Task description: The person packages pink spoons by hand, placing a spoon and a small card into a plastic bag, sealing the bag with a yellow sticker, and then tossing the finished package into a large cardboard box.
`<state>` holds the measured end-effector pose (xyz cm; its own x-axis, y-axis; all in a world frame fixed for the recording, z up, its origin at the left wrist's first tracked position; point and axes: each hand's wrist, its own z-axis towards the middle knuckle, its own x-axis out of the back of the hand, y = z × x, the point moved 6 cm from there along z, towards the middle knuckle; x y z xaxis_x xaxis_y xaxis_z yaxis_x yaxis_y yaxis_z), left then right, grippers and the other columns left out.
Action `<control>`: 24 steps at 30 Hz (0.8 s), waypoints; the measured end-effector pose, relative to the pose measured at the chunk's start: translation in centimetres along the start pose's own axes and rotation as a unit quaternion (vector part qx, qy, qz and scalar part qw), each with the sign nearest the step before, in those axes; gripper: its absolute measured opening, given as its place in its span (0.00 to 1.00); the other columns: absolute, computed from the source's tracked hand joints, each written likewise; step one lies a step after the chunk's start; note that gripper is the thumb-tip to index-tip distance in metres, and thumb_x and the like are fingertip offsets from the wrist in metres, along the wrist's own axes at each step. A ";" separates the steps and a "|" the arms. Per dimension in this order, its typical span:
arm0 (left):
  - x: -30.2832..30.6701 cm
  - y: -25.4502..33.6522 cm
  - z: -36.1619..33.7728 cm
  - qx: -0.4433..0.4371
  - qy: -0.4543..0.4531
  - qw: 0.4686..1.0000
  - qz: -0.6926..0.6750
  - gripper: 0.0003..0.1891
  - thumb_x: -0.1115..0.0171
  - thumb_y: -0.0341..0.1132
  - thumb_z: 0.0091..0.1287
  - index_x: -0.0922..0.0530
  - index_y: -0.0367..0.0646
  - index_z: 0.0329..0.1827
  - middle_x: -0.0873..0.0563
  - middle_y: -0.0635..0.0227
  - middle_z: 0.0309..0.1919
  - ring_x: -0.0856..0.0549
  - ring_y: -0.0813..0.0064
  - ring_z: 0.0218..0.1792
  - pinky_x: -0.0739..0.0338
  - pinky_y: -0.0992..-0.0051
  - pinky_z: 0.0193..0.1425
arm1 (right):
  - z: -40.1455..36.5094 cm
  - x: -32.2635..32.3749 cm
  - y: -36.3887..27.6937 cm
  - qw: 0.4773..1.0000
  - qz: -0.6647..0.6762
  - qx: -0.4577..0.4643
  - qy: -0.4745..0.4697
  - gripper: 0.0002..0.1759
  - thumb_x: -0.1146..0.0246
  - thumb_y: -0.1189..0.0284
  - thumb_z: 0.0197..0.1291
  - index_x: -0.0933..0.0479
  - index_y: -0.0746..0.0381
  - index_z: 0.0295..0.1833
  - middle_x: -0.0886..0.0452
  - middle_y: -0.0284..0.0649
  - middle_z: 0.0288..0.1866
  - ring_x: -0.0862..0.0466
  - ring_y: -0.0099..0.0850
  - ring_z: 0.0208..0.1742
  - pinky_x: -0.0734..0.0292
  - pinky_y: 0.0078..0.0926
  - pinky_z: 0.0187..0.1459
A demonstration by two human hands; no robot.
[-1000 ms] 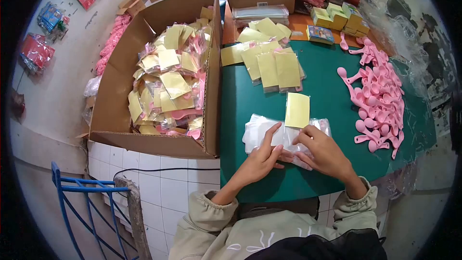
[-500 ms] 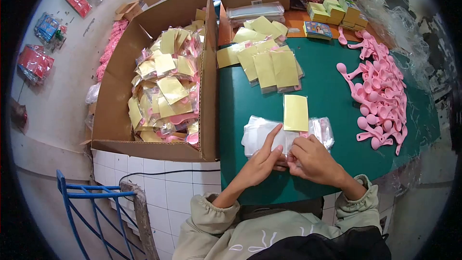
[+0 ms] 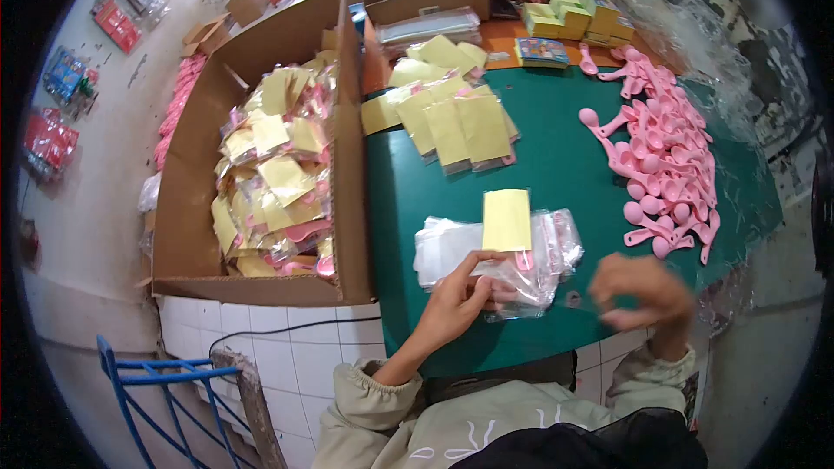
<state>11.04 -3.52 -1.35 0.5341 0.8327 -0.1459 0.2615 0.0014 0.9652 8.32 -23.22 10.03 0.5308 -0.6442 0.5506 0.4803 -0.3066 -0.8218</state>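
Observation:
A clear plastic bag (image 3: 526, 282) holds a yellow card (image 3: 506, 220), with a pink piece showing below the card. My left hand (image 3: 452, 304) grips the bag's lower left side, fingers partly hidden behind the film. Under it lies a stack of clear plastic bags (image 3: 443, 247). Off to the right, my right hand (image 3: 641, 291) is apart from the bag and blurred by motion. Its fingers look curled into a pinch, and a faint clear sliver shows just left of them; what they hold is too small to name.
Pink scoops (image 3: 660, 156) lie heaped on the table's right side. Packed bags with yellow cards (image 3: 460, 130) lie farther back. Left of the table, a big cardboard box (image 3: 352, 174) holds many more packets. Small card stacks (image 3: 573, 17) stand at the back. A blue metal frame (image 3: 165, 365) is lower left.
My right hand has left the bag's lower edge and moved to the right. My left hand stays on the bag. The whole view has shifted slightly.

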 end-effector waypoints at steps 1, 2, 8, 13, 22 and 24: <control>0.0 -0.3 0.0 0.009 -0.007 1.000 -0.005 0.13 0.58 0.27 0.73 0.33 0.39 0.58 0.17 0.60 0.43 0.16 0.73 0.48 0.19 0.77 0.46 | -2.1 2.9 0.6 0.997 0.065 -0.032 0.037 0.09 0.34 0.75 0.46 0.28 0.64 0.29 0.22 0.39 0.32 0.24 0.31 0.31 0.29 0.27 0.36; 0.0 -0.6 0.0 0.018 -0.015 1.000 -0.009 0.13 0.58 0.27 0.73 0.32 0.39 0.57 0.18 0.60 0.45 0.17 0.73 0.48 0.19 0.77 0.46 | -5.0 6.2 1.8 0.992 0.074 0.035 0.100 0.09 0.33 0.76 0.46 0.28 0.63 0.27 0.21 0.40 0.31 0.23 0.29 0.28 0.29 0.26 0.32; -0.1 -0.9 -0.1 0.027 -0.036 0.999 -0.005 0.12 0.59 0.27 0.73 0.27 0.35 0.52 0.20 0.62 0.49 0.20 0.73 0.53 0.22 0.76 0.49 | -23.2 25.7 13.8 0.837 -0.175 -0.321 0.407 0.05 0.47 0.75 0.61 0.31 0.64 0.41 0.23 0.42 0.36 0.24 0.33 0.31 0.28 0.32 0.36; 0.4 0.5 -1.0 0.020 -0.032 0.999 -0.011 0.12 0.58 0.26 0.72 0.26 0.36 0.51 0.19 0.61 0.50 0.20 0.73 0.54 0.24 0.76 0.51 | -15.5 18.2 9.4 0.783 -0.375 -0.331 0.370 0.15 0.45 0.81 0.55 0.29 0.67 0.49 0.21 0.46 0.51 0.20 0.38 0.50 0.27 0.33 0.52; -1.8 0.1 -5.9 0.019 -0.078 0.992 -0.101 0.14 0.60 0.21 0.71 0.30 0.32 0.56 0.22 0.59 0.54 0.23 0.71 0.57 0.25 0.74 0.57 | -0.1 -7.2 2.5 0.969 -0.124 -0.046 0.210 0.22 0.26 0.77 0.38 0.23 0.57 0.43 0.29 0.40 0.48 0.22 0.32 0.39 0.24 0.27 0.38; -1.8 0.1 -6.7 0.015 -0.065 0.997 -0.045 0.14 0.59 0.21 0.70 0.30 0.32 0.55 0.22 0.60 0.54 0.23 0.71 0.56 0.24 0.74 0.57 | -0.6 -7.5 3.0 0.976 -0.082 -0.032 0.198 0.17 0.27 0.78 0.39 0.21 0.58 0.39 0.28 0.40 0.47 0.22 0.30 0.38 0.24 0.26 0.37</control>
<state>4.71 -1.30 0.42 0.6062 0.7512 -0.2612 0.3361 0.0557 0.9402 5.32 -19.74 3.33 0.1325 -0.7991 0.5864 0.4854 -0.4635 -0.7413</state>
